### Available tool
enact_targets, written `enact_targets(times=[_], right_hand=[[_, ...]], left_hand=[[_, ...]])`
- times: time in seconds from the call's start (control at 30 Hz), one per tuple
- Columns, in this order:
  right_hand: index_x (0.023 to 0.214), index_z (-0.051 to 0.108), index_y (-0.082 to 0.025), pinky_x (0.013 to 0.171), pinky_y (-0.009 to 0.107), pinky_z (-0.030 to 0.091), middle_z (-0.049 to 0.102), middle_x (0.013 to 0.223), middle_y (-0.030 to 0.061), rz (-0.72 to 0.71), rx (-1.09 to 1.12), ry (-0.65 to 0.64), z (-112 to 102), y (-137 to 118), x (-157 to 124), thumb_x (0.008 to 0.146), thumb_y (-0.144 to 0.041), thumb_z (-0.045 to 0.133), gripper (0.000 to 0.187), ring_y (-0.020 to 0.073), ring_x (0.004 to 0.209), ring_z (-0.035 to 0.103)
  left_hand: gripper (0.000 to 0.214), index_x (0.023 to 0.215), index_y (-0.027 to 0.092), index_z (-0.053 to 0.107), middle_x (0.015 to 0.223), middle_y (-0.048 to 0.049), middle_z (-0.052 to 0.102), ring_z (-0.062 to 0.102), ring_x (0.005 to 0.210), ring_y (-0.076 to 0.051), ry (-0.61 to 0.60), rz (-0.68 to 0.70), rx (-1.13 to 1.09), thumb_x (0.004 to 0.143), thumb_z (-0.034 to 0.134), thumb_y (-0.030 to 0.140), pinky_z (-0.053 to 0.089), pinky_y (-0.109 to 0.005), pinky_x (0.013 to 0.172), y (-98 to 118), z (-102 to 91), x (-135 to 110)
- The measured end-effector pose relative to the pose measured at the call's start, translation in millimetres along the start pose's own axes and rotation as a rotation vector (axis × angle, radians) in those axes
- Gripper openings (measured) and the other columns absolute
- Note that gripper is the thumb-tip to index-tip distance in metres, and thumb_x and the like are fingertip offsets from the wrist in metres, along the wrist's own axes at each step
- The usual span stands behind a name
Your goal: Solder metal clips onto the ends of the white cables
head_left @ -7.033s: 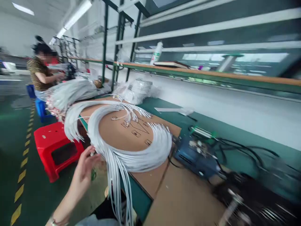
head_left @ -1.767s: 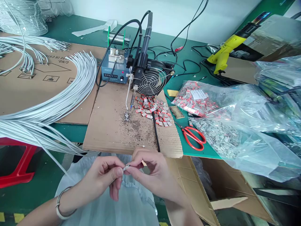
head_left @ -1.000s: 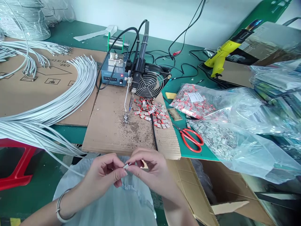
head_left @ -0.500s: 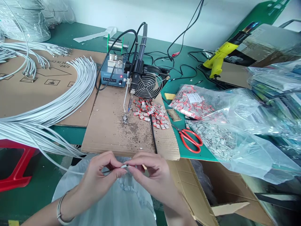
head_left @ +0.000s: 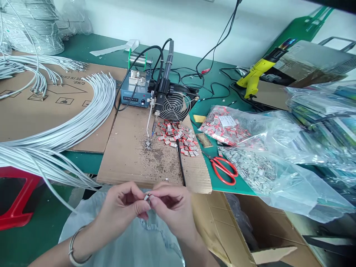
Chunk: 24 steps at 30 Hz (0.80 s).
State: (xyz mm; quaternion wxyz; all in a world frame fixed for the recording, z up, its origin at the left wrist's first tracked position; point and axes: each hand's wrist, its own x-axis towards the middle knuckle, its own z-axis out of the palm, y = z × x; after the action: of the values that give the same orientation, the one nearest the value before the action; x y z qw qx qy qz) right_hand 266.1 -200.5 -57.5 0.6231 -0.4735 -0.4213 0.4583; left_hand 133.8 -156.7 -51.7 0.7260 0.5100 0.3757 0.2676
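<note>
Over my lap, just off the front edge of the bench, both hands meet at the end of a white cable (head_left: pixel 59 196). My left hand (head_left: pixel 121 213) is closed, pinching the cable close to its tip between thumb and index finger. My right hand (head_left: pixel 175 209) pinches the very end of it. The fingertips largely cover the tip, so its details cannot be made out. A large bundle of white cables (head_left: pixel 91 118) curves across the cardboard left of my hands. Beyond them, a soldering iron (head_left: pixel 167 63) is clamped upright with its tip pointing down.
Behind stand a blue soldering station (head_left: pixel 134 92), a solder spool (head_left: pixel 138 60) and a fan (head_left: pixel 175 105). Small red-and-silver parts (head_left: pixel 178 135) lie piled on the cardboard (head_left: pixel 125 163). Rightward are red-handled scissors (head_left: pixel 224 170), a bag of metal parts (head_left: pixel 256 168), a yellow heat gun (head_left: pixel 254 72) and an open carton (head_left: pixel 222 230).
Both hands have drawn slightly closer together, and the cable end has turned steeper between the fingertips. The view has tilted a little, so the bench sits slightly lower.
</note>
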Motion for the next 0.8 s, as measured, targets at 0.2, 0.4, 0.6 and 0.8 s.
enact_targets(times=[0.2, 0.4, 0.6, 0.8], right_hand=[[0.071, 0.074, -0.022, 0.04, 0.021, 0.043, 0.06, 0.054, 0.0014, 0.021, 0.071, 0.0, 7.3, 3.8, -1.2, 0.072, -0.028, 0.067, 0.009, 0.0111, 0.044, 0.052], [0.071, 0.07, -0.018, 0.047, 0.022, 0.04, 0.06, 0.055, 0.0001, 0.004, -0.459, -0.226, -13.2, -31.3, 8.8, 0.072, -0.016, 0.065, 0.006, 0.0109, 0.051, 0.051], [0.058, 0.065, -0.017, 0.044, 0.023, 0.034, 0.055, 0.051, -0.0006, 0.031, -0.411, -0.195, -11.0, -28.8, 8.4, 0.072, -0.021, 0.066, 0.014, 0.0105, 0.048, 0.045], [0.052, 0.061, -0.018, 0.042, 0.023, 0.03, 0.044, 0.044, -0.0033, 0.024, -0.059, 0.037, 8.4, -2.5, -0.1, 0.069, -0.034, 0.07, 0.024, 0.0098, 0.044, 0.037]], left_hand=[[0.044, 0.058, 0.016, 0.044, 0.045, 0.0028, 0.054, 0.055, 0.04, -0.011, -0.021, -0.083, -0.142, 0.06, 0.074, 0.049, 0.043, -0.02, 0.042, 6.4, 2.7, -0.7], [0.022, 0.059, 0.015, 0.056, 0.054, 0.0008, 0.054, 0.049, 0.05, -0.01, 0.062, 0.195, 0.366, 0.076, 0.063, 0.028, 0.037, -0.02, 0.049, 2.9, -6.5, -7.5], [0.023, 0.06, 0.015, 0.054, 0.053, 0.0007, 0.056, 0.052, 0.05, -0.011, 0.029, 0.114, 0.25, 0.075, 0.064, 0.03, 0.04, -0.02, 0.049, 1.5, -4.6, -8.5], [0.042, 0.053, 0.016, 0.044, 0.047, 0.0046, 0.052, 0.055, 0.043, -0.01, 0.04, -0.092, -0.143, 0.055, 0.08, 0.037, 0.046, -0.019, 0.045, 3.6, 5.0, -6.9]])
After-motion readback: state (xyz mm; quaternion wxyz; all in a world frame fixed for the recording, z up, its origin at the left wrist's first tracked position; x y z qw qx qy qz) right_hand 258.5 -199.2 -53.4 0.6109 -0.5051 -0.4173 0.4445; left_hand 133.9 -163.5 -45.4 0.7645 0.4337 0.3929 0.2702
